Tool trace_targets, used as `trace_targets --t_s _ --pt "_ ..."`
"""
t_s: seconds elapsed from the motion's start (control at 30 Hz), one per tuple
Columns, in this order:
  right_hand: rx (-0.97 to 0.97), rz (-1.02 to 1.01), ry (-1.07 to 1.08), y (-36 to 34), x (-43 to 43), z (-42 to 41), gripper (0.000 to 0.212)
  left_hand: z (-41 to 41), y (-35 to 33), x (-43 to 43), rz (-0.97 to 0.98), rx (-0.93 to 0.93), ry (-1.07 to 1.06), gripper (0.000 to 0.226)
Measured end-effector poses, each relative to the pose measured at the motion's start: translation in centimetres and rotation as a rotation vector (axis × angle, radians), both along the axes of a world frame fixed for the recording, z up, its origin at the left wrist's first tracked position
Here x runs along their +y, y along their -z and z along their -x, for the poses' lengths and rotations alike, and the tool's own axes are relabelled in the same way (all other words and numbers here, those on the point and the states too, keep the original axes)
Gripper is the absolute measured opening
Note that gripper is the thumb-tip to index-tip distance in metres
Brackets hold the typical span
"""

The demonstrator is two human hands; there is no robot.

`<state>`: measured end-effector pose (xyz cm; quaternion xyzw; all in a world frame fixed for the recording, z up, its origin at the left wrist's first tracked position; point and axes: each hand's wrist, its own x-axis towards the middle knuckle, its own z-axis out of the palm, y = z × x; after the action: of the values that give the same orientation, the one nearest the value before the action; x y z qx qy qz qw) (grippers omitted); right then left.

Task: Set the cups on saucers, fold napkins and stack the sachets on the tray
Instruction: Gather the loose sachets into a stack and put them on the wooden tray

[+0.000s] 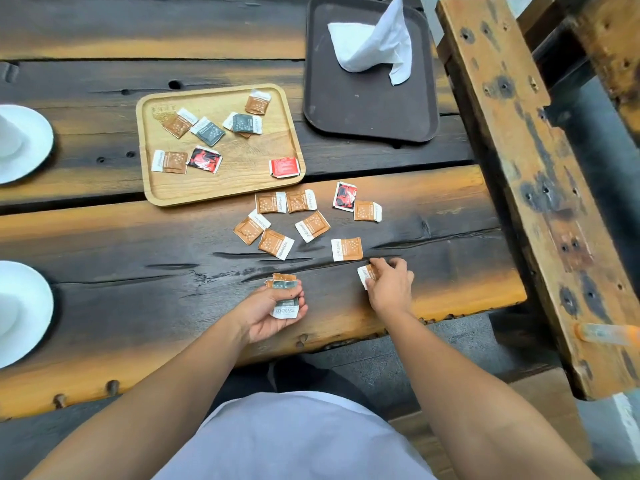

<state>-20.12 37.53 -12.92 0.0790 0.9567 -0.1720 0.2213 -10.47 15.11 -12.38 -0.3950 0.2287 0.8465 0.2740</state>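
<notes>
The left hand (268, 315) held a small stack of sachets (284, 296), fingers curled around it. The right hand (389, 285) pinched one brown sachet (365, 274) on the wooden table (138, 289). Eight more sachets lay loose nearby. The wooden tray (242, 188) held eight. One white napkin (374, 43) sat on the dark tray (363, 109). Two saucers (31, 143) were at the left.
</notes>
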Motion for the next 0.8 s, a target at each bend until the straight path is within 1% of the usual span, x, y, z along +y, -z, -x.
trace_targets --t_s 0.07,0.13,0.17,0.23,0.27,0.33,0.4,0.47,0.5,0.57,0.6,0.7,0.73,0.77,0.8 --pt "0.016 0.068 0.055 0.1 -0.3 -0.5 0.052 0.2 -0.1 -0.1 -0.005 -0.001 0.003 0.017" --pt "-0.013 0.158 0.176 0.2 -0.7 -0.7 0.054 0.4 -0.4 -0.2 0.008 -0.004 0.033 0.016" --pt "-0.034 0.213 0.229 0.1 -0.9 -0.7 0.046 0.6 -0.5 -0.3 0.014 -0.007 0.046 0.015" --pt "-0.099 0.316 0.232 -0.1 -1.6 -0.6 0.021 0.9 -0.5 -0.7 0.019 -0.021 0.042 0.013" --pt "-0.168 0.381 0.202 -0.3 -2.0 -0.6 0.013 1.0 -0.5 -0.8 0.027 -0.031 0.034 0.013" --pt "-0.388 0.550 0.120 -1.1 -3.2 -0.5 0.002 1.2 -0.3 -1.2 0.063 -0.046 0.036 0.011" --pt "-0.578 0.660 -0.033 -2.3 -4.6 -0.3 0.011 1.2 -0.2 -1.5 0.075 -0.053 0.063 0.015" --pt "-0.650 0.673 -0.224 -3.7 -6.3 -0.1 0.013 1.0 -0.3 -1.9 0.024 -0.043 0.111 0.026" --pt "-0.654 0.677 -0.302 -4.3 -7.2 -0.1 0.011 0.9 -0.3 -2.0 -0.020 -0.024 0.136 0.035" --pt "-0.605 0.650 -0.383 -5.1 -8.9 -0.2 0.006 0.7 -0.3 -2.0 -0.082 0.016 0.169 0.052" --pt "-0.546 0.615 -0.416 -5.2 -9.6 -0.3 0.011 0.7 -0.4 -1.9 -0.086 0.023 0.175 0.057" --pt "-0.310 0.463 -0.491 -4.7 -10.8 -0.8 0.040 0.5 -0.3 -1.5 -0.049 0.004 0.156 0.057" --pt "-0.259 0.463 -0.484 -4.5 -10.8 -0.7 0.046 0.4 -0.3 -1.4 -0.035 0.003 0.149 0.055" --pt "-0.227 0.494 -0.449 -4.2 -10.7 -0.5 0.048 0.4 -0.3 -1.4 -0.027 0.006 0.147 0.052" --pt "-0.189 0.518 -0.393 -4.0 -10.4 -0.2 0.045 0.3 -0.3 -1.5 -0.023 0.010 0.147 0.049"
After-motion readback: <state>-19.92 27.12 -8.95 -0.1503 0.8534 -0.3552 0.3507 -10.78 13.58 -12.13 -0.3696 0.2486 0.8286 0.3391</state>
